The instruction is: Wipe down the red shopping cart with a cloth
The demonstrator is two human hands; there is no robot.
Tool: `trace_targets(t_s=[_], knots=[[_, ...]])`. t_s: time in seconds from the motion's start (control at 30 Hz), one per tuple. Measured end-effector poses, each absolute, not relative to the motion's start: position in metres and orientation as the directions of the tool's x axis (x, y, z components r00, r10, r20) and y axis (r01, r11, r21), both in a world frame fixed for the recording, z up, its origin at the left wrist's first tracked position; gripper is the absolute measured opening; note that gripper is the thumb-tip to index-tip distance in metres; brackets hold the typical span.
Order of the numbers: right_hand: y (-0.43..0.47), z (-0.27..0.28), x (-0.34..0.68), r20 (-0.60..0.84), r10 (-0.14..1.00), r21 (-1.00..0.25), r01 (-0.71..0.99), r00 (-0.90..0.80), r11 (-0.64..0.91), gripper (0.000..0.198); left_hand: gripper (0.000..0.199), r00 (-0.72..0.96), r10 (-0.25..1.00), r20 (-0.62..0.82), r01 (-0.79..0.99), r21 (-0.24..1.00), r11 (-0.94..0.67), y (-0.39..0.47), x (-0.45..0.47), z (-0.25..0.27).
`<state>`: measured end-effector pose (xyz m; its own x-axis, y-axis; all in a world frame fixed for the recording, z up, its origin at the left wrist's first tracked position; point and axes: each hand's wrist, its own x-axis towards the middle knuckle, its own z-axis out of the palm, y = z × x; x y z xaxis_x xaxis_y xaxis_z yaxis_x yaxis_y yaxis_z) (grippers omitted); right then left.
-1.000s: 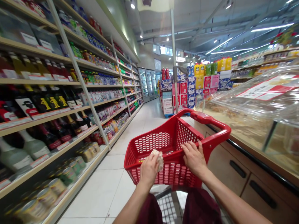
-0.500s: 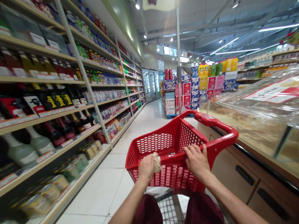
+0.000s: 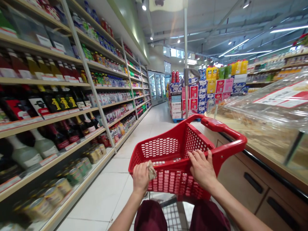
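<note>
Quietly, two hands rest at the near side of a red shopping cart [image 3: 173,184] in a store aisle.
The left hand [image 3: 141,176] is clamped on a crumpled pale cloth [image 3: 151,170], which touches the cart's near rim toward its left corner; the right hand [image 3: 202,168] lies on that same rim, near the handle [image 3: 231,141], fingers draped over the edge, though how firmly they grip I cannot tell. The cart stands on pale floor tiles [image 3: 120,179], between shelving [image 3: 48,82] lined with bottles and cans on the left and drawers [image 3: 240,178] with clear plastic sheeting [image 3: 247,112] above them on the right. Farther off, stacked cartons [image 3: 193,93] stand behind a thin upright pole [image 3: 185,45].
</note>
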<state>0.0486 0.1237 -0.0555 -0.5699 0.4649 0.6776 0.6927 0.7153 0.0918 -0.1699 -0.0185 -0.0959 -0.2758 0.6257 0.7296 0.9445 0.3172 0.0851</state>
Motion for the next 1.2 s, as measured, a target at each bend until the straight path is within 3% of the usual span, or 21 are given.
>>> trace_targets(t_s=[0.2, 0.3, 0.37, 0.43, 0.53, 0.67, 0.73, 0.87, 1.03, 1.13, 1.2], knots=[[0.128, -0.056, 0.048, 0.662, 0.403, 0.144, 0.635, -0.632, 0.759, 0.047, 0.025, -0.192, 0.697, 0.691, 0.981, 0.114, 0.157, 0.038, -0.113, -0.085], [0.132, -0.057, 0.049, 0.671, 0.396, 0.14, 0.632, -0.627, 0.762, 0.046, 0.025, -0.303, 0.691, 0.657, 0.949, 0.145, 0.278, 0.004, -0.157, -0.092], [0.13, -0.058, 0.046, 0.684, 0.416, 0.113, 0.65, -0.599, 0.752, 0.044, 0.027, -0.482, 0.58, 0.657, 0.858, 0.22, 0.464, -0.019, -0.186, -0.096], [0.126, -0.058, 0.042, 0.7, 0.431, 0.089, 0.668, -0.57, 0.739, 0.042, 0.028, -0.547, 0.528, 0.65, 0.813, 0.261, 0.521, -0.021, -0.189, -0.098], [0.122, -0.057, 0.037, 0.717, 0.409, 0.099, 0.662, -0.565, 0.743, 0.043, 0.026, -0.397, 0.638, 0.66, 0.913, 0.212, 0.349, 0.011, -0.147, -0.093], [0.124, -0.057, 0.04, 0.719, 0.398, 0.103, 0.653, -0.57, 0.75, 0.044, 0.025, -0.295, 0.676, 0.675, 0.955, 0.205, 0.213, 0.035, -0.115, -0.085], [0.125, -0.058, 0.042, 0.714, 0.411, 0.09, 0.656, -0.567, 0.749, 0.044, 0.025, -0.3, 0.685, 0.664, 0.954, 0.19, 0.234, 0.019, -0.138, -0.088], [0.122, -0.057, 0.038, 0.704, 0.454, 0.052, 0.678, -0.546, 0.733, 0.041, 0.03, -0.564, 0.505, 0.654, 0.805, 0.296, 0.514, -0.014, -0.182, -0.092], [0.12, -0.056, 0.037, 0.704, 0.454, 0.065, 0.686, -0.547, 0.725, 0.041, 0.026, -0.367, 0.686, 0.628, 0.93, 0.236, 0.282, 0.03, -0.125, -0.087], [0.123, -0.057, 0.044, 0.698, 0.413, 0.104, 0.654, -0.584, 0.749, 0.044, 0.022, -0.353, 0.696, 0.625, 0.935, 0.244, 0.256, 0.039, -0.125, -0.078], [0.125, -0.057, 0.048, 0.7, 0.42, 0.104, 0.664, -0.578, 0.741, 0.043, 0.025, -0.428, 0.644, 0.634, 0.903, 0.273, 0.332, 0.024, -0.154, -0.071]])
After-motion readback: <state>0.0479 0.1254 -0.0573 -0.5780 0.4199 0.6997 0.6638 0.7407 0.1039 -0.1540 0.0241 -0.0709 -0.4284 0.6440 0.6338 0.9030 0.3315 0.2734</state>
